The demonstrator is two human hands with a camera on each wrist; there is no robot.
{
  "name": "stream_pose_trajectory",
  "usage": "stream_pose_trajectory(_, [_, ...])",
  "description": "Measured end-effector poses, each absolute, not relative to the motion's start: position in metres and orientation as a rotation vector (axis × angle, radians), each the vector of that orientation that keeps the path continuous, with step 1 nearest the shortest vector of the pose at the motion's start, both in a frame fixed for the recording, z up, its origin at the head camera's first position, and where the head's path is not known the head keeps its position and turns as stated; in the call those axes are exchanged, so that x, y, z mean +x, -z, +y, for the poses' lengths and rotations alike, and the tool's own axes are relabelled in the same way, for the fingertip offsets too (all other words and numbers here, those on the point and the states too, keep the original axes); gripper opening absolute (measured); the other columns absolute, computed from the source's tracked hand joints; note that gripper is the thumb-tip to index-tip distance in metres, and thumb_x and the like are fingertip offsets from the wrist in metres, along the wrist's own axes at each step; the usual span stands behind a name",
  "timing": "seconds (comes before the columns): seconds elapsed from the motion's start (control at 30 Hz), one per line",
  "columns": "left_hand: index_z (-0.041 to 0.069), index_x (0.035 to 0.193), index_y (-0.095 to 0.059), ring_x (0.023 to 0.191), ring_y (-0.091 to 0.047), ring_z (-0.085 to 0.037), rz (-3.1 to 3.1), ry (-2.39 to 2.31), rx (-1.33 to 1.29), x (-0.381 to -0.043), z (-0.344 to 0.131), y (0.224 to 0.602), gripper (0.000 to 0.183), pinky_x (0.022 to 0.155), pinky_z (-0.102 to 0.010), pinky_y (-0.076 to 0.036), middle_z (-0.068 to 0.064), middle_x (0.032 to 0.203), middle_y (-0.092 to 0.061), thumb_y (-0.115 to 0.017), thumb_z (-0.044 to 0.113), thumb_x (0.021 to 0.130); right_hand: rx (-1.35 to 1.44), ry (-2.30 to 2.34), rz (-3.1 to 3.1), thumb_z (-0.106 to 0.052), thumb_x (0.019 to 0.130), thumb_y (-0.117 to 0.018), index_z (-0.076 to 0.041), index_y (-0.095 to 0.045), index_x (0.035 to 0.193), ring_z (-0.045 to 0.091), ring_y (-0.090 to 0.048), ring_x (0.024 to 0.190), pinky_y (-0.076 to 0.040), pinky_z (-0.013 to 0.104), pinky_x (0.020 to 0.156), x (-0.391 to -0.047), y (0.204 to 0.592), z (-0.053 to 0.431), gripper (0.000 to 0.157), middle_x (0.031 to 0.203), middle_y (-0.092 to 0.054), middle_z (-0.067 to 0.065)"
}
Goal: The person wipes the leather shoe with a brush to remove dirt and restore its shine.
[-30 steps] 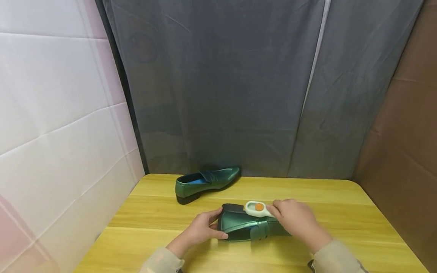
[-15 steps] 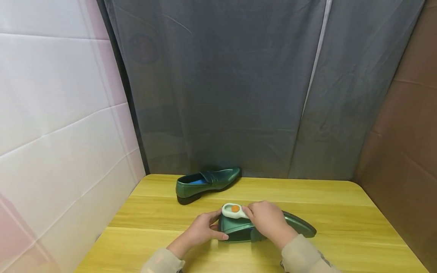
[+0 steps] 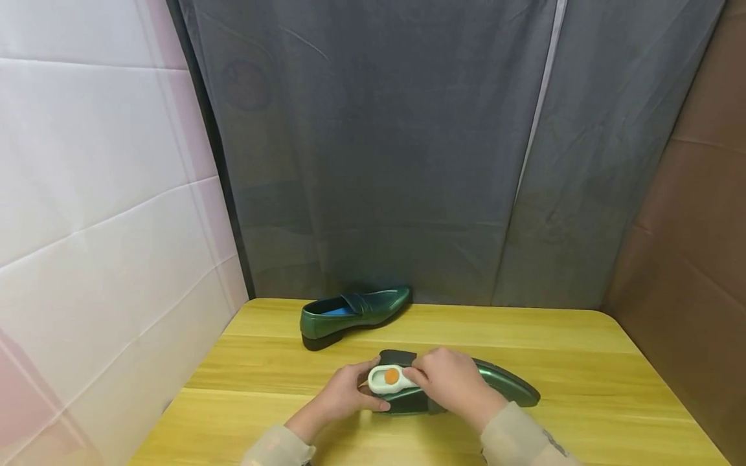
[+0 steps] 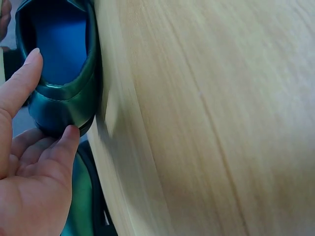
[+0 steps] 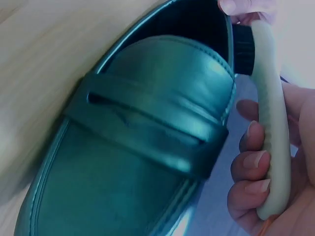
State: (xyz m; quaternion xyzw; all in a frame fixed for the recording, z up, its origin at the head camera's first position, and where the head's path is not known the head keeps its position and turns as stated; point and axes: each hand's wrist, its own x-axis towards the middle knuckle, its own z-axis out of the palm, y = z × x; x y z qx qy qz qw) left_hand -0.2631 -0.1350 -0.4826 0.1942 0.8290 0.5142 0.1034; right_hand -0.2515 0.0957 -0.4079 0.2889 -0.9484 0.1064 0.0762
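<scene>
A green loafer [image 3: 509,385] lies on its side near the table's front, toe pointing right and dark sole facing away. My left hand [image 3: 344,391] grips its heel; in the left wrist view, the thumb is at the opening and the fingers are around the heel [image 4: 61,108]. My right hand [image 3: 451,382] holds a brush [image 3: 389,377] with a white handle and an orange button, over the loafer's heel-end side. In the right wrist view, the brush's dark head [image 5: 243,49] touches the shoe's side below the opening, and my fingers curl round the pale handle [image 5: 273,128].
Behind, a second green loafer [image 3: 355,315] with a blue insole stands upright near the table's back edge. The wooden table [image 3: 606,362] is bounded by a grey curtain [image 3: 379,162] at the back, a white cloth wall at left and a brown one at right.
My right hand has moved the brush left along the loafer toward the heel, then a little down towards its opening. The left hand and both shoes have stayed in place.
</scene>
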Motion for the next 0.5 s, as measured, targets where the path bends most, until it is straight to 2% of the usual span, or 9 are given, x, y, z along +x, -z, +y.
stream_pose_trajectory(0.1, [0.005,0.138,-0.038,0.124,-0.041,-0.017,2.432,-1.521,0.57,-0.263,-0.135,0.483,0.09,0.095,-0.031,-0.039,-0.004,0.14,-0.039,-0.083,0.031,0.065,0.889,-0.335,-2.831,-0.049,0.09,-0.049,-0.026,-0.067,0.073,0.002,-0.046,0.052,-0.038,0.026,0.046,-0.25,0.406,0.105,0.033,0.06,-0.052,-0.018])
stream_pose_trajectory(0.27, [0.005,0.139,-0.037,0.126,-0.037,-0.024,2.39,-1.548,0.524,-0.264,-0.133,0.483,0.09,0.092,-0.031,-0.041,-0.007,0.142,-0.036,-0.083,0.029,0.064,0.86,-0.364,-2.835,-0.051,0.089,-0.048,-0.028,-0.073,0.088,0.0,-0.055,0.063,-0.044,0.026,0.052,-0.248,0.403,0.124,0.034,0.076,-0.063,-0.018])
stream_pose_trajectory(0.5, [0.002,0.139,-0.034,0.125,-0.038,-0.027,2.36,-1.577,0.519,-0.264,-0.134,0.484,0.092,0.087,-0.028,-0.044,-0.01,0.144,-0.033,-0.083,0.025,0.064,0.799,-0.436,-2.874,-0.054,0.089,-0.046,-0.032,-0.069,0.08,0.0,-0.045,0.055,-0.037,0.025,0.052,-0.247,0.398,0.151,0.033,0.065,-0.053,-0.023])
